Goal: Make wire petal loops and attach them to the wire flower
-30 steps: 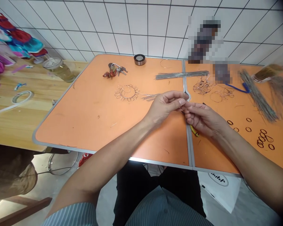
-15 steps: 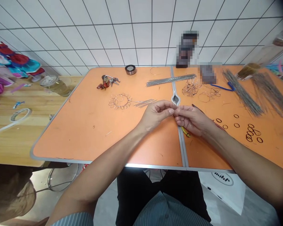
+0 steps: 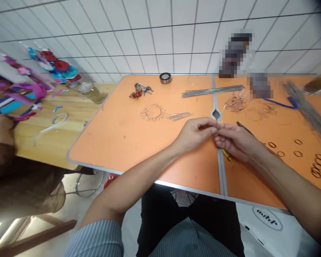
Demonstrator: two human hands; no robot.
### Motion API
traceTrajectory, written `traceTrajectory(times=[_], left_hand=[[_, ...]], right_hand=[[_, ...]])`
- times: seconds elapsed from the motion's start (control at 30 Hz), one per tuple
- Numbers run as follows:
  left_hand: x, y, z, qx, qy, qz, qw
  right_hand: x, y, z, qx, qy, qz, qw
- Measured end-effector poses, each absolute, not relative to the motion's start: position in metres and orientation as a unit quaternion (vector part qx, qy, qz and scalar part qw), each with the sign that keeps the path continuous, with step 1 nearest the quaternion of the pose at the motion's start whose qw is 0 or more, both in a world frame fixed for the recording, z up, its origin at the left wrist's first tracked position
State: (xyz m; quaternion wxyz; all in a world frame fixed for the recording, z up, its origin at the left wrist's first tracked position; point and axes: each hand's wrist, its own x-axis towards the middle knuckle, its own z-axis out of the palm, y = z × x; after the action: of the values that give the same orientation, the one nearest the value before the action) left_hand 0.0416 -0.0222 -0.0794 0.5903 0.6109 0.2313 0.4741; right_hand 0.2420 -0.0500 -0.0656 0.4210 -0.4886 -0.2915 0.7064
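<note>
Above the table's metal seam, my left hand (image 3: 199, 134) and my right hand (image 3: 237, 141) meet at the fingertips. Thumb and forefinger of each are pinched together; whatever lies between them is too small to make out. Under my right hand, a yellow-handled tool (image 3: 227, 155) pokes out, mostly covered. Beyond my fingers sits a grey diamond-shaped fitting (image 3: 216, 114) on the seam. To the left lie a ring of looped wire (image 3: 143, 115) and a small fan of short straight wires (image 3: 180, 116). A tangle of copper-coloured wire loops (image 3: 234, 104) is behind my right hand.
On the orange table (image 3: 109, 142) lie a long wire bundle (image 3: 211, 91), keys (image 3: 147, 89), a tape roll (image 3: 165, 79), several dark rings (image 3: 269, 144) and a grey wire bunch (image 3: 310, 112). A wooden table (image 3: 37, 142) adjoins at left, beside another person's brown clothing (image 3: 21, 185).
My view has swung left, so the table and both hands appear farther right. The hands keep the same fingertip pinch, and the objects on the table lie as before.
</note>
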Motion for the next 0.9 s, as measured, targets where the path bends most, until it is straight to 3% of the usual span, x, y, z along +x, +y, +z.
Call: traceTrajectory(times=[0.33, 0.6, 0.9], left_hand=[[0.035, -0.007, -0.086, 0.355, 0.268, 0.478, 0.757], [0.037, -0.013, -0.078, 0.35, 0.21, 0.458, 0.789], [0.038, -0.019, -0.072, 0.295, 0.27, 0.45, 0.798]], right_hand=[[0.236, -0.055, -0.063, -0.488, -0.42, 0.575, 0.504], [0.237, -0.055, -0.063, -0.467, -0.411, 0.592, 0.513], [0.241, -0.055, -0.073, -0.469, -0.475, 0.556, 0.496]])
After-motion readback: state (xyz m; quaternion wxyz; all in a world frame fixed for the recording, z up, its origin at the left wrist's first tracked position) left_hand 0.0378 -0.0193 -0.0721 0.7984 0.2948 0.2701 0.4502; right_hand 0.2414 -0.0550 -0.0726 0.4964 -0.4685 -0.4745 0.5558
